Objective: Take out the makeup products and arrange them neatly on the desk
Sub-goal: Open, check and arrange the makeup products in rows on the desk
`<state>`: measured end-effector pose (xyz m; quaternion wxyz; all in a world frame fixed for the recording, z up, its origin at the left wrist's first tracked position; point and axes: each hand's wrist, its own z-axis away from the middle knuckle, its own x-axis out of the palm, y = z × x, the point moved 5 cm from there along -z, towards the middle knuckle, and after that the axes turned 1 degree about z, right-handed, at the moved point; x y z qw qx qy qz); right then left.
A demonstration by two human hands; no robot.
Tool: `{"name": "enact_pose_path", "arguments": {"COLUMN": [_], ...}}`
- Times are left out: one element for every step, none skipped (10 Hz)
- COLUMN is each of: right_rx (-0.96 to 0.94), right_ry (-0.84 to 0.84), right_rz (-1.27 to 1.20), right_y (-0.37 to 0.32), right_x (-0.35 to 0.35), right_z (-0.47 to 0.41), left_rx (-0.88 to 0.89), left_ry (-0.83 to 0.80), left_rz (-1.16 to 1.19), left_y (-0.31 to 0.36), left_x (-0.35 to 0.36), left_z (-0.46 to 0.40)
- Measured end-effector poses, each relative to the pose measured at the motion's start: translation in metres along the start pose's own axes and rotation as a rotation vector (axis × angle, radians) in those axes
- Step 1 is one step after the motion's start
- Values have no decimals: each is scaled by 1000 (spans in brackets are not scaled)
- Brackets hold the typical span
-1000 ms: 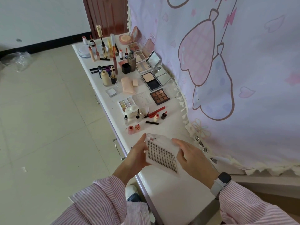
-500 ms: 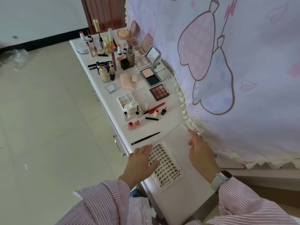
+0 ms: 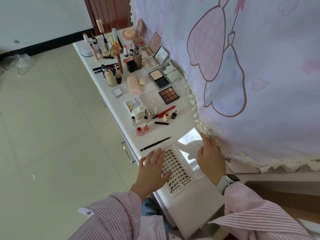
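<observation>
A clear false-lash case [image 3: 178,168] lies opened flat on the near end of the white desk [image 3: 194,203], lash tray on the left, clear lid [image 3: 187,142] on the right. My left hand [image 3: 152,169] rests flat on the tray's left edge, fingers spread. My right hand [image 3: 210,157] lies on the lid's right side, fingers extended. A thin black brush [image 3: 155,144] lies just beyond the case. Farther along the desk stand several palettes, among them a brown eyeshadow palette [image 3: 168,94], plus tubes and bottles.
A pink and lilac curtain [image 3: 242,66] hangs along the desk's right edge, its fringe touching the desk. Tiled floor [image 3: 52,135] lies to the left. A drawer handle [image 3: 127,151] juts from the desk's left side. A door stands at the far end.
The lash case went from being held up in both hands to lying opened flat on the desk. Both hands now press on it, and the black brush has come into sight.
</observation>
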<state>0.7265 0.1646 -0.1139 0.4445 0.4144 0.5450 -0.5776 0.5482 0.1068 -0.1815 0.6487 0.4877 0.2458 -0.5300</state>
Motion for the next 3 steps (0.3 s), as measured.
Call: {"name": "enact_pose_path", "arguments": {"right_rx": [-56,-127,-229], "right_ry": [9,23,125], "right_rz": [-19,-41,-183], "right_y": [-2,-5,-12], "right_x": [0,-7,-30], "right_z": [-1,-2,3], "left_rx": [-43,-96,-137], "left_ry": [62,142,293], "left_rz": [84,73,53], "left_y": [2,13,38], "left_x": [-3,-8,-5], "left_z": [1,8,22]}}
